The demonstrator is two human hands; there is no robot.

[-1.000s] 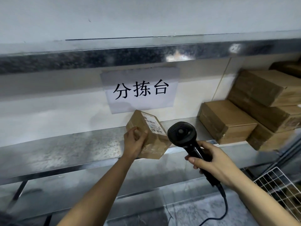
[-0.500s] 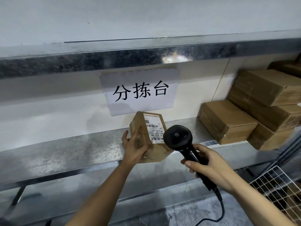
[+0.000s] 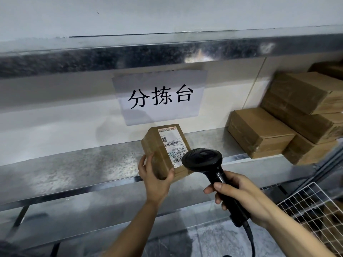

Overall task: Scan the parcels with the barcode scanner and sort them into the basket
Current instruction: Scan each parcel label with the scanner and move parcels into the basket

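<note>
One parcel (image 3: 163, 151) sat gripped in the left hand (image 3: 155, 179), the right hand (image 3: 243, 199) clenching the scanner (image 3: 207, 164) at its label (image 3: 172, 145); stacked parcels (image 3: 289, 123) awaited scanning, basket (image 3: 315, 210) sorting remained.

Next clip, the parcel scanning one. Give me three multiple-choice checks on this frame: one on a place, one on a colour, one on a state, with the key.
1. Where does the wire basket sit in the view?
A) lower right
B) upper left
C) centre

2. What colour is the barcode scanner?
A) white
B) yellow
C) black

3. How is the labelled parcel placed?
A) gripped by the left hand
B) lying untouched
C) resting in the basket

Key:
1 A: its white mesh shows at the lower right edge.
2 C: head and handle are black, held in the right hand.
3 A: the left hand's thumb and fingers clasp its lower end, label side up.
</note>
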